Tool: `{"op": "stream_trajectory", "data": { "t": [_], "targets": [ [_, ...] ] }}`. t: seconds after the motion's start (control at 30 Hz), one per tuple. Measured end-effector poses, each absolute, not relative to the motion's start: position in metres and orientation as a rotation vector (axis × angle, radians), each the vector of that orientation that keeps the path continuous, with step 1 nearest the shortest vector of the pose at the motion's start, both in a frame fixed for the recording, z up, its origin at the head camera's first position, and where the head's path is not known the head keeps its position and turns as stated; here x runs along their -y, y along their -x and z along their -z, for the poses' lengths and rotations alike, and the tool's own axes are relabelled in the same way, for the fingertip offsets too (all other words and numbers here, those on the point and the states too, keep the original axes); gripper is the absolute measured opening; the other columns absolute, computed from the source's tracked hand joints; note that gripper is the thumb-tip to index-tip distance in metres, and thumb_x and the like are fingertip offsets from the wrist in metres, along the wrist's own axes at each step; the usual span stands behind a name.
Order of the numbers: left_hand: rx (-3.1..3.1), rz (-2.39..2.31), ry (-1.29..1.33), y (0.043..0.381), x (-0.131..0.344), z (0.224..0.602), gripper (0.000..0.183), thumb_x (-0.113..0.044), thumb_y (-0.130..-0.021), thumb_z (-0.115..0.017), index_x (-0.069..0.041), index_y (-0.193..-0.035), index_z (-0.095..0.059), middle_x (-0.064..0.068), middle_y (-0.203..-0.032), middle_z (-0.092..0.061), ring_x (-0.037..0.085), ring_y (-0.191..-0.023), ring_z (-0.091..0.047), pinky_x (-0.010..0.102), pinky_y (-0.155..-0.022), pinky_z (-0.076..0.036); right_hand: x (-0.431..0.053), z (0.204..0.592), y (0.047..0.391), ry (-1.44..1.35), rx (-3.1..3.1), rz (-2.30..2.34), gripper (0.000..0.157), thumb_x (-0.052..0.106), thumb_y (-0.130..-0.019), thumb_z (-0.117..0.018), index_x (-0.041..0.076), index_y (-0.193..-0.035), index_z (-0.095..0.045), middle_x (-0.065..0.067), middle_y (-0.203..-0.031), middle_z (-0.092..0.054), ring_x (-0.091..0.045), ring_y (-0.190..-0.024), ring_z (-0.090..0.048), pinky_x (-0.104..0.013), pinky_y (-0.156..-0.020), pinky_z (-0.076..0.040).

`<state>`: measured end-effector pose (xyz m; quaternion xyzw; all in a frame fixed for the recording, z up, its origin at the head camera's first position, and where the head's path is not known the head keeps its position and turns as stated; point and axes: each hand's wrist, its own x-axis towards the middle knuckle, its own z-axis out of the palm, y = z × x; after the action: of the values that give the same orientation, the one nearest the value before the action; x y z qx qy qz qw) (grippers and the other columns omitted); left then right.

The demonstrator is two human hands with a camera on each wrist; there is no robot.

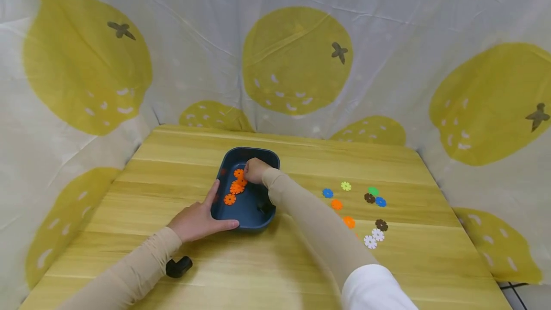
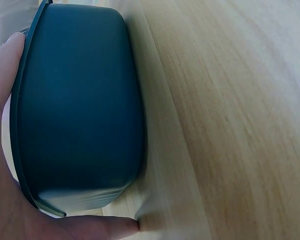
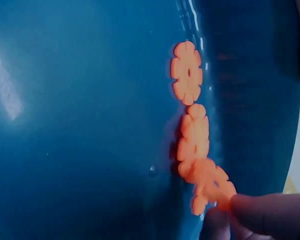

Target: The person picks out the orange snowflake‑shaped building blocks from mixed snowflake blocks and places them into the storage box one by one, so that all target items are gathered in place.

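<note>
2 sleeves (image 1: 312, 219), 2 hands (image 1: 195, 221) (image 1: 256, 171); 1 tray (image 1: 249, 207), 4+ orange discs (image 1: 227, 201)

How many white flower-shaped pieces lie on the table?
2: the front white piece and the rear white piece beyond it, both right of the tray. The right sleeve may hide others.

We saw the person's left forearm (image 1: 131, 269) extended from the lower left, and the left hand (image 1: 195, 220) had its thumb (image 1: 225, 225) spread wide from a straight forefinger (image 1: 213, 193). The right forearm (image 1: 314, 219) stretched inward diagonally from the opposite side. We noted that the right hand (image 1: 256, 171) was curled, with its fingers (image 3: 275, 214) in a pinch. Sleeves (image 1: 281, 185) covered both forearms down to the wrists (image 1: 175, 237).
</note>
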<state>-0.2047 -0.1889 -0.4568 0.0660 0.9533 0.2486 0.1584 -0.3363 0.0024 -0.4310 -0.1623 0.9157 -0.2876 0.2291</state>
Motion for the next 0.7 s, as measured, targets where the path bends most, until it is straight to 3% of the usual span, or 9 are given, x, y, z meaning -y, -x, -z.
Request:
{"op": "stream_trajectory", "data": {
  "t": [0.2, 0.4, 0.5, 0.7],
  "targets": [
    [-2.731, -0.708, -0.192, 0.206, 0.188, 0.456, 0.133, -0.082, -0.073, -0.068, -0.018, -0.165, 0.004, 0.041, -0.133, -0.057, 0.034, -0.095, -0.071, 0.039, -0.071, -0.055, -0.004, 0.426, 0.333, 0.441, -2.499, 0.886, 0.034, 0.005, -0.097, -0.06, 0.012, -0.066, -0.047, 0.003, -0.061, -0.039, -0.014, -0.057, -0.039, -0.024, -0.058, -0.033],
    [-2.719, -0.703, -0.194, 0.206, 0.188, 0.457, 0.132, -0.081, -0.074, -0.068, -0.018, -0.165, 0.005, 0.041, -0.134, -0.057, 0.034, -0.094, -0.071, 0.041, -0.073, -0.056, -0.013, 0.413, 0.327, 0.487, -2.509, 0.908, 0.009, 0.014, -0.098, -0.065, 0.007, -0.093, -0.063, -0.003, -0.089, -0.06, -0.015, -0.078, -0.053, -0.024, -0.072, -0.044],
    [-2.721, -0.69, -0.198, 0.207, 0.188, 0.456, 0.132, -0.082, -0.074, -0.067, -0.017, -0.165, 0.005, 0.04, -0.13, -0.06, 0.031, -0.089, -0.071, 0.038, -0.068, -0.055, -0.028, 0.398, 0.322, 0.547, -2.511, 0.924, 0.014, 0.02, -0.098, -0.066, 0.007, -0.103, -0.066, -0.006, -0.103, -0.065, -0.016, -0.087, -0.056, -0.026, -0.079, -0.047],
    [-2.727, -0.675, -0.189, 0.207, 0.188, 0.457, 0.135, -0.084, -0.072, -0.067, -0.018, -0.165, 0.006, 0.04, -0.129, -0.06, 0.03, -0.086, -0.07, 0.036, -0.065, -0.053, -0.095, 0.38, 0.317, 0.527, -2.536, 0.973, 0.016, 0.022, -0.099, -0.066, 0.007, -0.104, -0.064, -0.008, -0.106, -0.066, -0.019, -0.093, -0.056, -0.03, -0.082, -0.046]
  ]
}}
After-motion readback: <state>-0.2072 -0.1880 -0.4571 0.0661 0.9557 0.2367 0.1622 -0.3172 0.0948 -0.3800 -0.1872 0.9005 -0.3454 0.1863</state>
